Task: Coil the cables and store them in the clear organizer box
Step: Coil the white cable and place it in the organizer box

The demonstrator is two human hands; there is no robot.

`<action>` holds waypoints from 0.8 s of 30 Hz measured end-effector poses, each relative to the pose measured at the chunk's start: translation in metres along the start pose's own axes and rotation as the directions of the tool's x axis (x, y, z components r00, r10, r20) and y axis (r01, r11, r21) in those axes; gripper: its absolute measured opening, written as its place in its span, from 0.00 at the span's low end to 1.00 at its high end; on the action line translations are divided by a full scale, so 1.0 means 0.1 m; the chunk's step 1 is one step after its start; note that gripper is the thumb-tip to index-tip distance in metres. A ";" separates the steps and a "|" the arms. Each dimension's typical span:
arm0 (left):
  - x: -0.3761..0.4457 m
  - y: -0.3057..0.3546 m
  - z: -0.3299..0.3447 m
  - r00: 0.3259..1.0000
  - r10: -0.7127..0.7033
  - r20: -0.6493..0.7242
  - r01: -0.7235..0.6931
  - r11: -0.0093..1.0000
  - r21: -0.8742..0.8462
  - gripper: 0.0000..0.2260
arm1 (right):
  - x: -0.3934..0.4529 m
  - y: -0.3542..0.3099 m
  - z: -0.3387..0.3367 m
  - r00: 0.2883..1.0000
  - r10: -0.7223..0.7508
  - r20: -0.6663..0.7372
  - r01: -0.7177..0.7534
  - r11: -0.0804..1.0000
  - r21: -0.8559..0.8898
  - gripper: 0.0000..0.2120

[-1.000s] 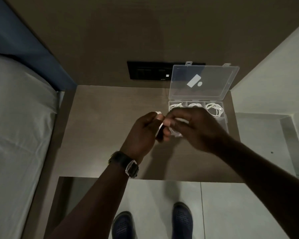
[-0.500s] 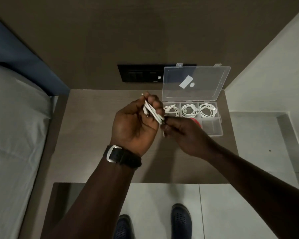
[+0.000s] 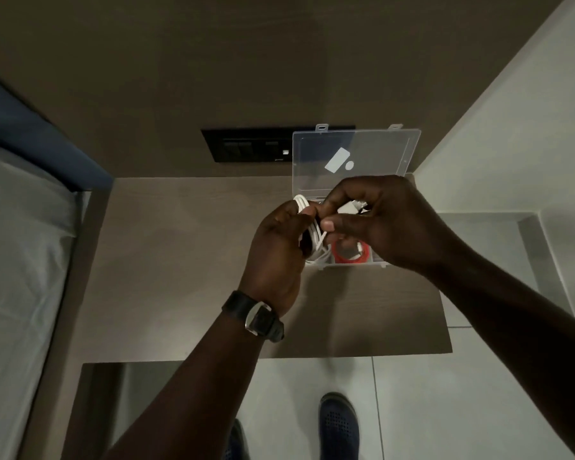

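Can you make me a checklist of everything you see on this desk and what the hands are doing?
Surface: brown wooden table, mostly bare.
Job's things: clear organizer box, lid open and upright; red coil inside.
Clutter: nothing seen.
Grippers: left hand grips the white cable bundle; right hand pinches it above the box.
Cables: white cable partly coiled.
Surroundings: bed, black switch panel, tiled floor.

Organizer box (image 3: 356,151) sits at back right of table (image 3: 180,260), lid up against wall behind. Switch panel (image 3: 246,146) on wall left of lid. Bed (image 3: 17,260) left of table. Both hands (image 3: 279,250) (image 3: 385,220) above box, cable (image 3: 316,234) between them.
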State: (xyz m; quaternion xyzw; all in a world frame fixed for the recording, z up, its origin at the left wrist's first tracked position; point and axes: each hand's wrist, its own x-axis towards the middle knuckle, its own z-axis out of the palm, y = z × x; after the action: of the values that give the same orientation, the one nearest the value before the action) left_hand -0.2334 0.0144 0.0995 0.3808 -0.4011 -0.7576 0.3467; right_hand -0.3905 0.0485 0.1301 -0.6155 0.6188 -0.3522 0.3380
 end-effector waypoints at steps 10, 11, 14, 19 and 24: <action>-0.01 -0.28 0.37 0.984 -0.031 -0.175 0.007 0.991 -0.137 0.14 | -0.15 0.34 0.23 0.841 0.305 -0.446 -0.234 0.950 0.208 0.24; -0.02 -0.31 0.43 0.980 -0.036 -0.195 0.007 0.988 -0.152 0.14 | -0.17 0.35 0.25 0.819 0.325 -0.473 -0.230 0.941 0.247 0.22; -0.02 -0.38 0.59 0.966 -0.054 -0.253 0.014 0.988 -0.155 0.13 | -0.22 0.38 0.29 0.776 0.321 -0.543 -0.226 0.945 0.235 0.13; 0.00 -0.49 0.69 0.963 -0.072 -0.261 0.039 0.991 -0.130 0.13 | -0.35 0.42 0.31 0.864 0.223 -0.452 -0.162 0.972 0.171 0.12; 0.04 -0.52 0.72 0.943 -0.231 -0.240 0.120 0.908 -0.401 0.15 | -0.45 0.51 0.26 0.910 0.151 -0.386 -0.127 0.988 0.087 0.15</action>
State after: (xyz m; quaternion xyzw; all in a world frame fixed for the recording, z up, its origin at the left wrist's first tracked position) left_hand -0.3085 0.0588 0.0813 0.4452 -0.1563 -0.7871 0.3973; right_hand -0.3940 0.0923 0.0725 -0.4767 0.7051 -0.4616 0.2500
